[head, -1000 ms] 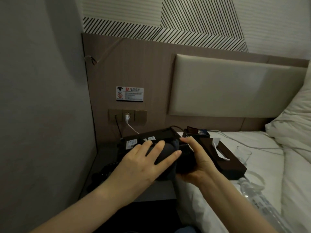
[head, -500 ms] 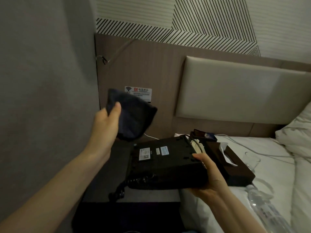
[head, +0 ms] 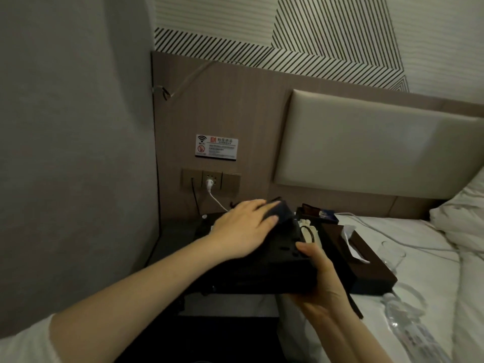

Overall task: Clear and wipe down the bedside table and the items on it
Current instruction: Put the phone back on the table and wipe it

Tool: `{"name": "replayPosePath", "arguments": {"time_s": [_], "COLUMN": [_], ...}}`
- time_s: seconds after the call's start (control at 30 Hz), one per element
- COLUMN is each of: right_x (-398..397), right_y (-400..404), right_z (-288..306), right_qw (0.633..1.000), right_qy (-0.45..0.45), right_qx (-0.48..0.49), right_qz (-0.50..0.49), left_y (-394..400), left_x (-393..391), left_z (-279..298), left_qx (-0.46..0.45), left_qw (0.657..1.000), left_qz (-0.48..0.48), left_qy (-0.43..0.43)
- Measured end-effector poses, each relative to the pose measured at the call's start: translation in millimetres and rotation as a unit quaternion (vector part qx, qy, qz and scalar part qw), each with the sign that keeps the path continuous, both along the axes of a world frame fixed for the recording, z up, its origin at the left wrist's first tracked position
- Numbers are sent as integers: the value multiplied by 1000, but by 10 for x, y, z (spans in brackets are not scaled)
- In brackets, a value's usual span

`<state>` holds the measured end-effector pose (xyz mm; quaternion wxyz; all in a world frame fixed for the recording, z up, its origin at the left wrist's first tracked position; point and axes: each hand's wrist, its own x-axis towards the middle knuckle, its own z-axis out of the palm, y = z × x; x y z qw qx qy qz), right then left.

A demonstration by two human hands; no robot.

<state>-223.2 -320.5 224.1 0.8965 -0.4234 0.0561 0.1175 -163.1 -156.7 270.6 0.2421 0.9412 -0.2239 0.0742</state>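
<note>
Two bare hands are working over a black phone [head: 262, 268] at a hotel bedside. The left hand [head: 243, 229] is lying flat on the phone's upturned base, its fingers straight and pressing a dark cloth [head: 281, 214] against the far end. The right hand [head: 317, 281] is gripping the phone's near right corner, thumb on top and fingers curled beneath, holding it just above the table [head: 172, 239], which is sitting in the corner against the grey wall. Just beside the phone, on the bed [head: 429, 279], a brown tissue box [head: 364, 260] is lying with a white tissue poking out. A clear glass [head: 392, 254] is resting close to the box's right side, and a plastic bottle [head: 408, 326] is lying nearer the camera. A small dark tray [head: 318, 213] is sitting behind the box. On the wood panel, a white plug [head: 209, 184] is sitting in a socket under a Wi-Fi sign [head: 216, 147].
</note>
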Motion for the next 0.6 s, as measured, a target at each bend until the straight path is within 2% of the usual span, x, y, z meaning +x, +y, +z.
{"name": "replayPosePath", "arguments": {"time_s": [0.13,0.23,0.33,0.47,0.6], "right_x": [-43,-24,-11,-12,-13], "right_y": [-69,-37,88,182,70], "right_z": [9,-11,-38,-58,-60], "right_qw": [999,996,994,998,999], "right_qy": [-13,-17,-21,-20,4], "right_qx": [-34,-88,-109,-63,-20], "right_qz": [-9,-18,-13,-15,-46], "left_y": [311,292,47,-97,179], "left_x": [162,198,153,154,216], "left_z": [-19,40,134,207,161], "left_qx": [29,-1,-41,-10,-25], "left_qw": [995,992,996,998,987], "left_qz": [82,66,22,-17,-21], "left_qy": [53,107,77,55,155]}}
